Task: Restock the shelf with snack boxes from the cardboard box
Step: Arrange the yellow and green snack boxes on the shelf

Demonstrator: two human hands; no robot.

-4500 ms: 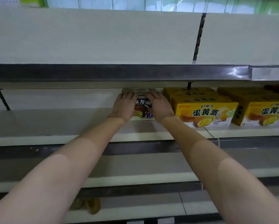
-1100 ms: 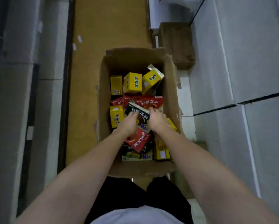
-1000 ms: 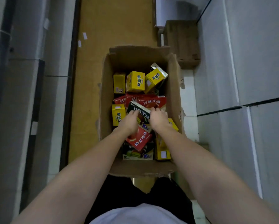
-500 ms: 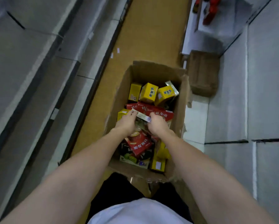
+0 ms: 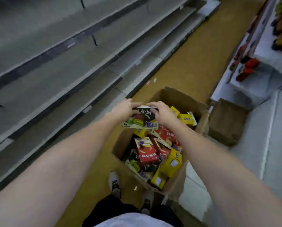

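Hands meet on one carton: the left hand (image 5: pixel 124 108) and the right hand (image 5: pixel 161 114) each curl round an end of a flat black-and-green printed snack box (image 5: pixel 141 120), so the grip is closed on it from both sides, fingers over the top edge. The box hangs above the far half of the open brown cardboard box (image 5: pixel 178 95), clear of the jumble inside, where a red snack box (image 5: pixel 146 152) lies among yellow snack boxes (image 5: pixel 171 162) and another dark carton. Its long axis runs crosswise between the two palms, printed face tilted up toward the camera. The grey metal shelves (image 5: pixel 63 66) stand to the left, across a strip of tan floor (image 5: pixel 194 59) from the cardboard box; so the carton has to travel leftward and, I judge, upward, with the left hand leading since it is the nearer one to the shelving. Keeping the long axis parallel to the shelf edge should let it slide in face-forward. A smaller brown cardboard carton (image 5: pixel 227 122) sits by the opposite white fixture on the right, out of the way.
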